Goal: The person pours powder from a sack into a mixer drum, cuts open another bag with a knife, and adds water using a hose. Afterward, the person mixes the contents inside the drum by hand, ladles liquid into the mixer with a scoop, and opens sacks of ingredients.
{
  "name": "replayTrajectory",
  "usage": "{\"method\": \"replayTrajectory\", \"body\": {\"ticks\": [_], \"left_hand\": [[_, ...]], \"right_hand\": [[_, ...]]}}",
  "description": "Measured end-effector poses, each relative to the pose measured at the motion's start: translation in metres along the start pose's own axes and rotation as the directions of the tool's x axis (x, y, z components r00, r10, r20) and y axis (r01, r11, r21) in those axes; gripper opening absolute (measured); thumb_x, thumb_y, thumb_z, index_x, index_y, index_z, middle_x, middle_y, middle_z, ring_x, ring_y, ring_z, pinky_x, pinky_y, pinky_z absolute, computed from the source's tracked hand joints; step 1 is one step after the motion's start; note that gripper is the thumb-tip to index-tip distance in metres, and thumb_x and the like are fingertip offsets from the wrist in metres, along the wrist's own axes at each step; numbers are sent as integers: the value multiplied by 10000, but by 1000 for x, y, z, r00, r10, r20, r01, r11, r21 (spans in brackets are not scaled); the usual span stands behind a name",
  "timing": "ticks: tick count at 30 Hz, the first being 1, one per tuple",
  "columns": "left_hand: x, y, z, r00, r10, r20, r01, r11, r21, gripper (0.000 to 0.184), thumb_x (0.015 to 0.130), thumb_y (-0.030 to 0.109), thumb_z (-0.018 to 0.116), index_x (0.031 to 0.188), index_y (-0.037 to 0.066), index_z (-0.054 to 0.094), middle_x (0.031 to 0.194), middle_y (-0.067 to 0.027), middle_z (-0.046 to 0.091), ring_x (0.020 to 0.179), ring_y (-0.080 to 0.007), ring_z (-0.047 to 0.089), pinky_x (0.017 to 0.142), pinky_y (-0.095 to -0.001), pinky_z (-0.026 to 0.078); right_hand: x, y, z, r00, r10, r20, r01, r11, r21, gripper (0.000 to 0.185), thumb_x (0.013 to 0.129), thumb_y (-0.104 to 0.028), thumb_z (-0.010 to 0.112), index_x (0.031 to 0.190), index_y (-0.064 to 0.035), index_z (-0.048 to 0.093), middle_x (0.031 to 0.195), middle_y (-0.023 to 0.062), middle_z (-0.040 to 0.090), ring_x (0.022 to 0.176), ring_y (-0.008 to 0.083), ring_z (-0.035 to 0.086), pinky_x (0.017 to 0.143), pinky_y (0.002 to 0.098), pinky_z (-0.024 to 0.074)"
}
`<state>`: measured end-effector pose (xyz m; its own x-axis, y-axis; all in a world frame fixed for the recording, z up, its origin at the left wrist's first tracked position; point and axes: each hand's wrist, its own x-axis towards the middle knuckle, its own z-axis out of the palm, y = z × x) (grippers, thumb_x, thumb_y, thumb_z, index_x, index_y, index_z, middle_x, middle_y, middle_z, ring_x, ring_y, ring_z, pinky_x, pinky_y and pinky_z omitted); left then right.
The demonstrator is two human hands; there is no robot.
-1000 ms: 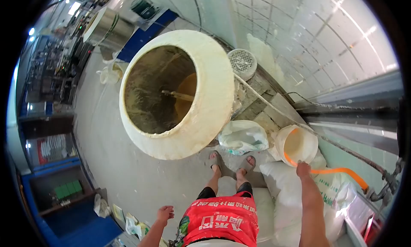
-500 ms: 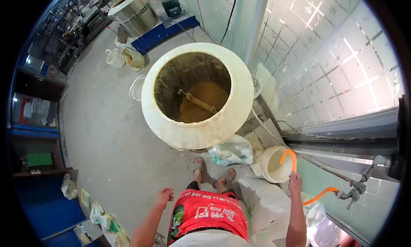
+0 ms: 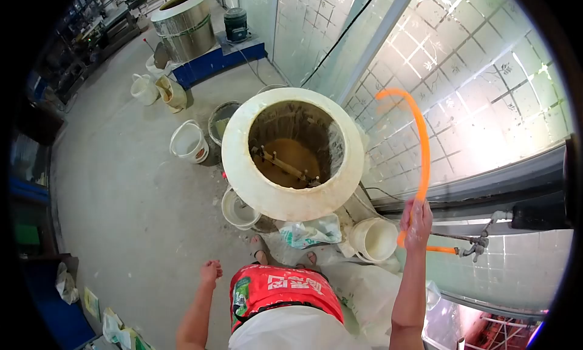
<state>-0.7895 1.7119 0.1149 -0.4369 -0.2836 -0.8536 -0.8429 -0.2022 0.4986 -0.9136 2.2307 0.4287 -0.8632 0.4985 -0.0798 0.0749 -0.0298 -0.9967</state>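
Observation:
My right hand (image 3: 416,224) is closed around an orange hose (image 3: 424,149). Above the fist the hose arcs up and bends left, with its free end in the air near the tiled glass wall. Its lower part runs to a tap (image 3: 477,247) on the right. To the left of the red apron (image 3: 285,289), my left hand (image 3: 211,271) hangs over the floor with fingers curled and nothing visible in them. Ahead stands a big cream-coloured mixing drum (image 3: 291,209), its round mouth showing brownish contents and a mixing bar (image 3: 282,162) across the inside.
A white bucket (image 3: 353,244) stands right of the drum, beside a plastic bag (image 3: 313,231). Left of the drum are more buckets (image 3: 193,145). White sacks (image 3: 370,289) lie by my right leg. A steel drum (image 3: 188,37) and a motor (image 3: 235,25) sit on a blue base behind.
My right hand has lifted the orange hose from over the white bucket, raising its end high. My left hand has shifted slightly left, its fingers more curled. The view has turned and moved back.

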Motion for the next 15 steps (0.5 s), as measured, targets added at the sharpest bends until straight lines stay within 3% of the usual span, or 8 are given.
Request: {"method": "replayTrajectory", "body": {"ticks": [3,6,8,9,11,13,14,15], "left_hand": [[2,59,1,988,141,59,-137,988,-66,169,830,123,502,953,24,563,684,-23,508,506,-119,490,449,-249,412],[-44,141,20,874,455,171,-453,890,-55,187,829,113,510,976,9,559,718,-15,530,575,-96,494,528,-230,418],[-75,189,37,771,574,276,-573,814,-93,196,830,98,513,994,0,560,754,-17,547,630,-84,500,578,-218,418],[-88,208,46,708,624,331,-611,776,-156,198,830,89,515,999,-4,561,773,-20,555,655,-81,505,600,-214,419],[-111,240,69,595,685,420,-689,704,-171,198,824,69,528,1005,-2,560,804,-19,556,713,-79,521,639,-214,429],[-132,260,103,459,725,513,-741,631,-230,221,802,60,554,1015,2,556,828,-24,565,758,-94,532,680,-227,437],[-137,266,122,373,738,562,-828,538,-157,248,785,59,567,1028,10,551,865,-44,567,783,-118,543,696,-239,442],[-143,270,142,287,735,614,-900,427,-91,277,769,58,581,1041,18,547,901,-63,570,808,-141,554,712,-252,447]], "right_hand": [[7,-13,36,994,-77,77,89,984,-156,221,919,-239,454,866,-39,528,522,-35,357,425,40,308,388,184,247],[9,-7,53,991,-76,114,108,947,-302,208,906,-209,471,841,-27,549,550,-34,393,473,38,343,424,192,274],[13,12,47,985,5,171,103,782,-615,229,897,-215,472,850,-14,571,590,16,463,529,96,415,485,248,344],[12,16,51,988,1,157,98,777,-622,229,897,-215,472,850,-14,571,590,16,463,529,96,415,485,248,344],[8,25,65,938,27,345,280,524,-804,276,885,-272,472,883,-21,586,688,98,560,615,217,529,575,348,411],[16,51,70,913,78,402,324,462,-826,290,876,-295,469,908,-30,583,743,130,575,689,278,547,624,384,416],[18,65,71,875,134,466,379,408,-830,308,867,-317,466,933,-39,581,798,162,591,763,339,566,673,421,421],[16,78,73,882,132,452,368,405,-837,308,867,-317,466,933,-39,581,798,162,591,763,339,566,673,421,421]]}}
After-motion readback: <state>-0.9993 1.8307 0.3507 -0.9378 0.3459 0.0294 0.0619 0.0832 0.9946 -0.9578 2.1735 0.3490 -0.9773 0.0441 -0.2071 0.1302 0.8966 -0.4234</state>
